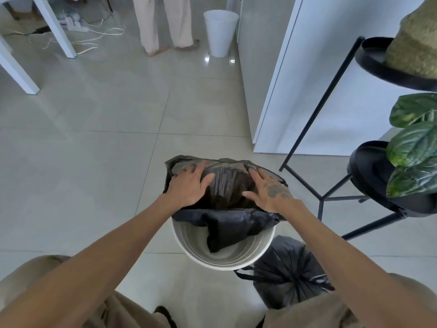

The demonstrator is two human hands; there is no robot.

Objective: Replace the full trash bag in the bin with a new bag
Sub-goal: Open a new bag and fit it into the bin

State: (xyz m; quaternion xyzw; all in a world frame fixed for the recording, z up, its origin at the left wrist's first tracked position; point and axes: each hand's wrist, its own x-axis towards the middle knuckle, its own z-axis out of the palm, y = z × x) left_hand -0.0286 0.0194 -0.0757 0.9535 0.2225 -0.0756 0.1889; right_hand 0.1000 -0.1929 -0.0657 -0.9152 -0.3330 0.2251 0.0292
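Note:
A white round bin (186, 247) stands on the floor in front of me. A new black bag (227, 181) is spread over its far rim, with part of it hanging down inside (227, 233). My left hand (189, 185) lies with fingers spread on the bag's left side. My right hand (269, 192) presses flat on the bag's right side. Whether either hand pinches the plastic is unclear. The full black bag (290, 273), tied at the top, sits on the floor just right of the bin.
A black metal plant stand (326, 197) with green leaves (413, 147) is to the right. A white cabinet (295, 79) stands ahead on the right. A second white bin (220, 31) and a person's legs (165, 24) are at the back. White table legs (56, 29) and cables lie far left.

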